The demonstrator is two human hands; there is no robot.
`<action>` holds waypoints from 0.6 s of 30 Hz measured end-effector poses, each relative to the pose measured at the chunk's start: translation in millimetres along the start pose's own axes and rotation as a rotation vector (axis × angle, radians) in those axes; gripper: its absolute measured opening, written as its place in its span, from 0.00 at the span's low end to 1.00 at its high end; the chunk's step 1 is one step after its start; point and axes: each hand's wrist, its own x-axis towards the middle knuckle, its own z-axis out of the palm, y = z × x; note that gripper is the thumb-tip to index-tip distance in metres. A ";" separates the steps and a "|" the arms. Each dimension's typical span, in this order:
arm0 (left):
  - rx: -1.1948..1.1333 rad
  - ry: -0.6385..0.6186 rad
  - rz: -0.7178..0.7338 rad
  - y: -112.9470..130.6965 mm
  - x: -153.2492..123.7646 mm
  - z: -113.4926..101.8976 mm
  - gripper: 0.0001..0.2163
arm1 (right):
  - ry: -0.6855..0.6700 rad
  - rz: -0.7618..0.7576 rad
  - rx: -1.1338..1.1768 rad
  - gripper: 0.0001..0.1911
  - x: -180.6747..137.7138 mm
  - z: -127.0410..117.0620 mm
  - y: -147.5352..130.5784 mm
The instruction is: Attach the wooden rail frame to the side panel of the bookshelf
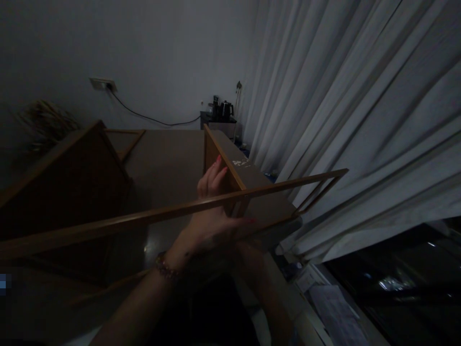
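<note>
A wooden frame (pixel 169 211) stands on its edge on the table (pixel 165 158), its long upper rail crossing in front of me. An upright wooden panel (pixel 218 156) meets the rail from behind. My left hand (pixel 207 226), with a bracelet at the wrist, grips the panel near this joint; its fingers lie along the panel's left side and the thumb points right beneath the rail. Lower down, my right hand (pixel 250 254) is close to the frame's underside near the table edge. Its fingers are too dark and blurred to make out.
A larger dark wooden panel (pixel 75 178) stands at left, with a slim wooden piece (pixel 133 144) behind it. White scraps (pixel 239 163) lie on the table. Beyond are a black kettle (pixel 226 109) and a cable (pixel 144 115). Curtains (pixel 324 96) hang at right, above papers (pixel 336 310).
</note>
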 end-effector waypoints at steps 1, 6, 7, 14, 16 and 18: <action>-0.005 0.001 0.016 -1.2 0.6 3.6 0.53 | -0.019 0.003 -0.001 0.18 2.0 -2.8 -0.7; -0.045 0.089 0.106 -10.0 7.2 13.4 0.46 | -0.084 0.042 -0.040 0.14 8.7 -8.1 -3.3; -0.050 0.109 0.128 -10.9 11.0 12.6 0.45 | -0.084 0.046 -0.061 0.14 9.2 -7.8 -3.7; 0.016 -0.055 0.298 -12.7 37.6 3.8 0.37 | -0.133 0.049 -0.080 0.11 13.6 -12.9 -6.8; 0.016 -0.066 0.342 -15.5 39.0 6.4 0.31 | -0.146 0.055 -0.067 0.09 15.8 -16.7 -6.3; 0.007 -0.047 0.342 -18.0 38.4 9.8 0.25 | -0.144 0.055 -0.062 0.07 17.7 -19.1 -4.8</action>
